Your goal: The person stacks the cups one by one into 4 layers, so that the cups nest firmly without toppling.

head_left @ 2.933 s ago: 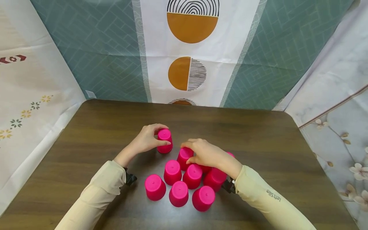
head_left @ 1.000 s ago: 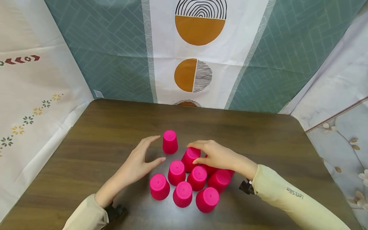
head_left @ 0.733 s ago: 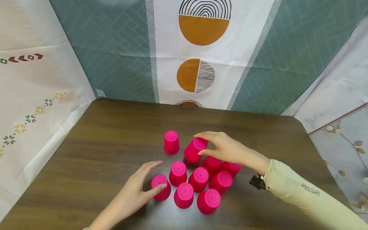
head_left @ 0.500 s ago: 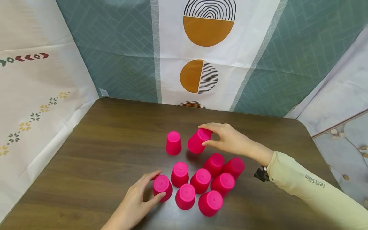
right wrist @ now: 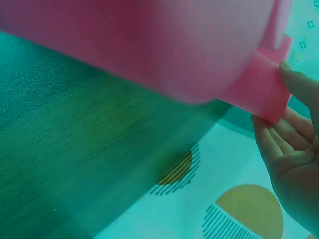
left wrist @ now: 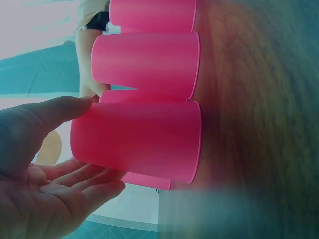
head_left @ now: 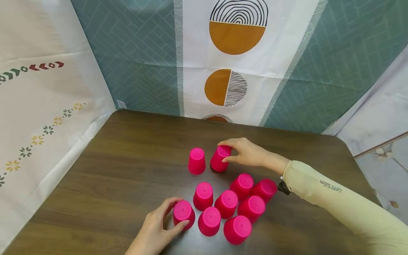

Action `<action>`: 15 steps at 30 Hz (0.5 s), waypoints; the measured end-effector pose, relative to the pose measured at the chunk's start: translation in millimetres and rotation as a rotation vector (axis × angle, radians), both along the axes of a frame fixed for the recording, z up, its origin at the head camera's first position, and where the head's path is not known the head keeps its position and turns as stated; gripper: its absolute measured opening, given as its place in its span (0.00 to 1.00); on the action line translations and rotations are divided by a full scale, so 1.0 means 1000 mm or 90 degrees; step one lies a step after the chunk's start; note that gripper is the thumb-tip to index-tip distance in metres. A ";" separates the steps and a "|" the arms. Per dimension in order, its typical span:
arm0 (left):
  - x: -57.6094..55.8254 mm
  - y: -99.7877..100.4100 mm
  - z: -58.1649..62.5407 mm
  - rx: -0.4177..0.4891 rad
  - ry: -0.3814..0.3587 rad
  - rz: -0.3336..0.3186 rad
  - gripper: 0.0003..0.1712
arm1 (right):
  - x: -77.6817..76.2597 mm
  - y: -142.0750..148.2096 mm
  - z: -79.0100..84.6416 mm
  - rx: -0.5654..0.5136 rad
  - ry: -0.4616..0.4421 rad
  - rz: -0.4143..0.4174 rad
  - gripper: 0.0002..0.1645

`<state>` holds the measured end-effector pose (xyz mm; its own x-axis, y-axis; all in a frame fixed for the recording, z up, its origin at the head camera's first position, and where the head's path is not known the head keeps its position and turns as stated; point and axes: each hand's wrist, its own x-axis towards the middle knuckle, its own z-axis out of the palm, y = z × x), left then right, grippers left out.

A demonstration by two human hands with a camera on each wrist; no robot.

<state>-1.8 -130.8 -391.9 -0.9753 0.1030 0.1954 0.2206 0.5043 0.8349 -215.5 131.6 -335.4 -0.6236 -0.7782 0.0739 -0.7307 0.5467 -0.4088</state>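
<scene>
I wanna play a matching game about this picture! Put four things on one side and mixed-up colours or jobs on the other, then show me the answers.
Things:
1. left hand
2. right hand
3. table
4. right sleeve

Matches:
A. pale yellow with dark letters
B. brown
C. holds the right cup of the back pair
D. curved round the leftmost pink cup

Pairs: 1-D, 2-C, 3-B, 4-A

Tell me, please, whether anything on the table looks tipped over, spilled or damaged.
Nothing stands out. The pink cups are all bottom-up, none lying on its side, and no spill or crack shows on them or the table. The left hand and right hand each hold one cup.
</scene>
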 end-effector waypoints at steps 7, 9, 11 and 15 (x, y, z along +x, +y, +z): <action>-0.002 -0.003 -0.005 0.053 0.010 -0.036 0.29 | -0.002 -0.005 -0.006 0.022 -0.024 0.019 0.32; -0.003 -0.003 -0.005 0.066 0.007 -0.044 0.28 | -0.002 -0.007 -0.008 0.017 -0.026 0.026 0.32; -0.003 -0.004 -0.004 0.075 0.000 -0.051 0.27 | -0.001 -0.008 -0.010 0.016 -0.027 0.030 0.32; -0.004 -0.005 -0.002 0.081 -0.044 -0.047 0.27 | 0.000 -0.009 -0.016 0.002 -0.027 0.028 0.32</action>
